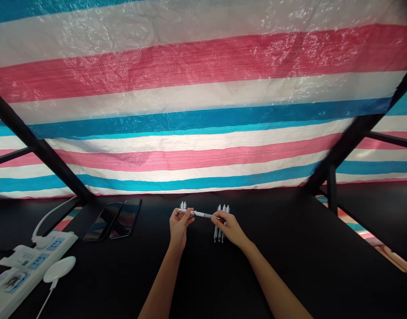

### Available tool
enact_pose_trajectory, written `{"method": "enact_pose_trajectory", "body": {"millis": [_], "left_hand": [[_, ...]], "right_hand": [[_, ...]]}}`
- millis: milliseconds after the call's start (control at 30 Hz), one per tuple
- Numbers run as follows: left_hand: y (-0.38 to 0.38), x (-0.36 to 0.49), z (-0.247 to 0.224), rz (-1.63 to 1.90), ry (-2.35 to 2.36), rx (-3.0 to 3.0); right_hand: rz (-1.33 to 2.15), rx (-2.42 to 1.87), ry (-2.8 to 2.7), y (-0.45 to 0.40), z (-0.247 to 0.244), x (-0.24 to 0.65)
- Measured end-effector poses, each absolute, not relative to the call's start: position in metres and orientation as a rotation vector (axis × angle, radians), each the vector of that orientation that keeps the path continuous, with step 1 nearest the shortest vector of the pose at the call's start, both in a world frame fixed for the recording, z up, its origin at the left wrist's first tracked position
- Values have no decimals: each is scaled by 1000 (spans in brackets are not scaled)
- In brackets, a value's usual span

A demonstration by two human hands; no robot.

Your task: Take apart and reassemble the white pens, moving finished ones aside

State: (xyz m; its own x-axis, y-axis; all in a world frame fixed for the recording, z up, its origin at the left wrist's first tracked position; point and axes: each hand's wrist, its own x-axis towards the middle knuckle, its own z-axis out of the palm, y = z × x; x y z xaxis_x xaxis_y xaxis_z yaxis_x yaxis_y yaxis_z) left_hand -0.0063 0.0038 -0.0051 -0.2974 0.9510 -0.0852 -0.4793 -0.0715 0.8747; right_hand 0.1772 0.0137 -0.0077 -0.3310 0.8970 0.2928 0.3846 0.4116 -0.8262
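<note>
Left hand (180, 226) and right hand (229, 228) pinch white pen (199, 214) above table

A pink, white and blue striped tarpaulin (203, 88) hangs beyond the black table (289, 257), crossed by dark frame bars (33, 141). From my remote seat, I see a white power strip (30, 270) at eight o'clock from the hands, a round white charger (60, 269) just beside it, and two smartphones (113, 220) at ten o'clock. Each grip is closed on the white pen, held level: my left hand at one end, my right hand at the other. Three more pens (216, 232) lie side by side under the right hand; other pen tops (183, 205) show at twelve o'clock from the left hand.
</note>
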Motion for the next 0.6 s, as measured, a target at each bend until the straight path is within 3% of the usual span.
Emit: {"method": "enact_pose_trajectory", "body": {"millis": [600], "left_hand": [[1, -2, 0, 1602, 1083, 812]], "right_hand": [[835, -1096, -2027, 12, -7, 175]]}}
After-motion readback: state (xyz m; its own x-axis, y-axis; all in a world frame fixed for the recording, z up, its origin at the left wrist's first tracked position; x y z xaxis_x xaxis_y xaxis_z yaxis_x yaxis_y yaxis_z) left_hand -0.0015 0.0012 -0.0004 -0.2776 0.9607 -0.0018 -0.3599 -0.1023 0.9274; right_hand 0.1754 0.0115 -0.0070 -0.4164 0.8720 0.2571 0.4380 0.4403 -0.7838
